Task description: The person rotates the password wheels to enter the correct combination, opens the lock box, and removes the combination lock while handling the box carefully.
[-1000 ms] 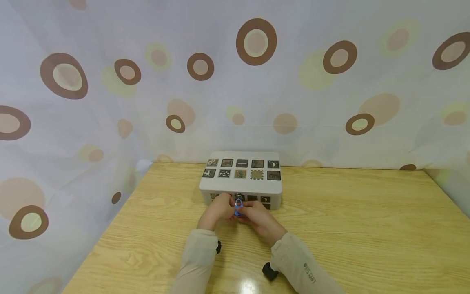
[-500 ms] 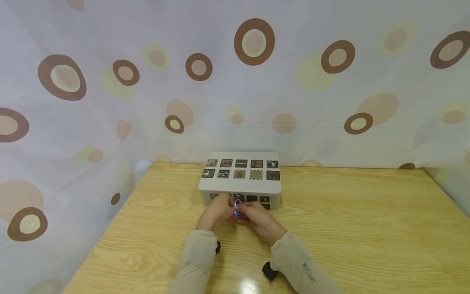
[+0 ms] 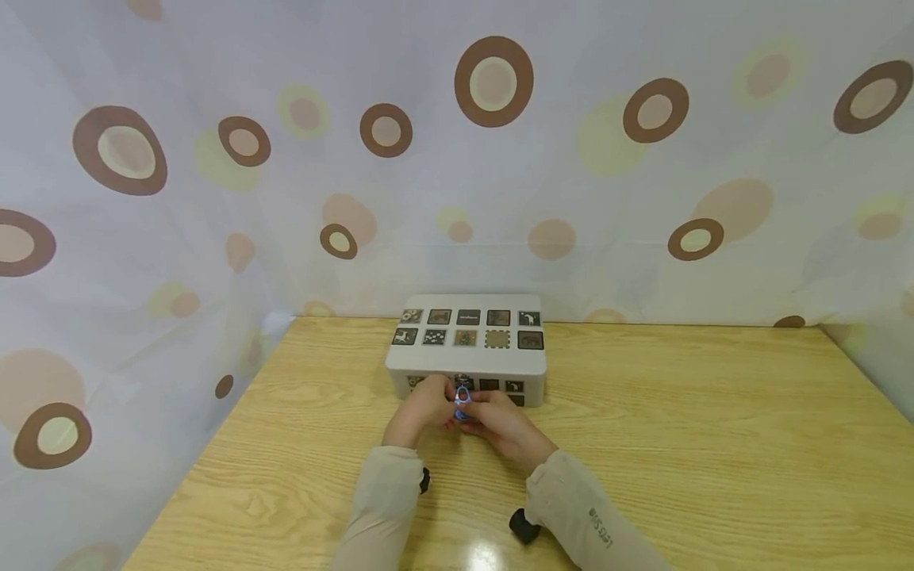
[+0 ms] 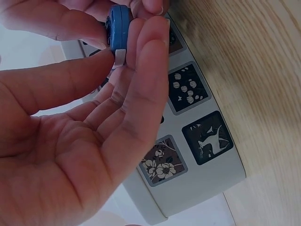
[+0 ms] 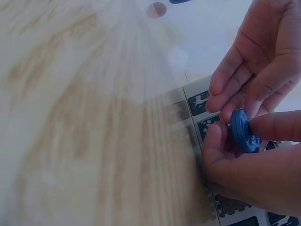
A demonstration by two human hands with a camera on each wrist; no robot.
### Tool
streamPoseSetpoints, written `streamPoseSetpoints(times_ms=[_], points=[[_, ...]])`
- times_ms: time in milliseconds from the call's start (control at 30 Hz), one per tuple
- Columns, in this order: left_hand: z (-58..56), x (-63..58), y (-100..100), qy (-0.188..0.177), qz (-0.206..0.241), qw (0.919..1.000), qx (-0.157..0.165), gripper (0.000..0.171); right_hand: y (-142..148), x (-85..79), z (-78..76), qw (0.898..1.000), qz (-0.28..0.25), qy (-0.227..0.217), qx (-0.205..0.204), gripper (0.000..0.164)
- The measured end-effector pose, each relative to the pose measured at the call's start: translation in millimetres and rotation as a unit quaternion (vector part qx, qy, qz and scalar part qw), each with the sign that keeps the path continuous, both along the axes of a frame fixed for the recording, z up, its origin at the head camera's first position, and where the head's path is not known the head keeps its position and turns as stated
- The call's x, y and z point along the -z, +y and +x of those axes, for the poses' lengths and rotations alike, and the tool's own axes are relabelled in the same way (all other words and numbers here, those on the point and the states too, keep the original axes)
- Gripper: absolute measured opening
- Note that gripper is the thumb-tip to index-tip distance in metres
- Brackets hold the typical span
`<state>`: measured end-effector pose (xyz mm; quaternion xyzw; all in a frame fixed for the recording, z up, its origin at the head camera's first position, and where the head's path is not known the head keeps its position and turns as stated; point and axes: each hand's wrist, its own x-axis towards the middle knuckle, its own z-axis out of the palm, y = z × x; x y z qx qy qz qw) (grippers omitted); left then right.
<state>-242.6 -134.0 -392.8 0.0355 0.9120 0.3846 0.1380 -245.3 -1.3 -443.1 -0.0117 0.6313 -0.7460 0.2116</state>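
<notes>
A small blue padlock [image 3: 460, 413] is held between both hands at the front of a white tin box [image 3: 467, 362], close below its metal latch [image 3: 462, 380]. From the left side, my left hand [image 3: 424, 404] pinches the lock's edge between thumb and fingers; the left wrist view shows a pale piece at that end of the padlock [image 4: 121, 28]. My right hand [image 3: 505, 422] grips the blue body from the other side, its thumb on the face of the padlock [image 5: 241, 133]. Whether the shackle passes through the latch cannot be made out.
The box stands on a wood-grain table [image 3: 678, 444] near its back edge, printed with dark animal and flower squares. Behind and to the left hangs a pale curtain [image 3: 428, 190] with brown rings. A black wrist-camera piece [image 3: 524, 526] sits by the right sleeve.
Both hands stay in place on the padlock in front of the box. The lock's blue loop appears to turn very slightly between the fingers; the box has not moved.
</notes>
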Motion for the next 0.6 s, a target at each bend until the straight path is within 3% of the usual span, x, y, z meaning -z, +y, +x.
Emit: streamPoseSetpoints(times_ms=[333, 600], points=[[1.0, 1.5, -0.1, 0.004, -0.006, 1.0, 0.003, 0.011, 0.7, 2.9, 0.7, 1.0, -0.025, -0.008, 0.002, 0.024], [0.9, 0.0, -2.1, 0.003, 0.002, 1.0, 0.004, 0.005, 0.8, 3.4, 0.8, 1.0, -0.028, -0.008, -0.012, 0.022]])
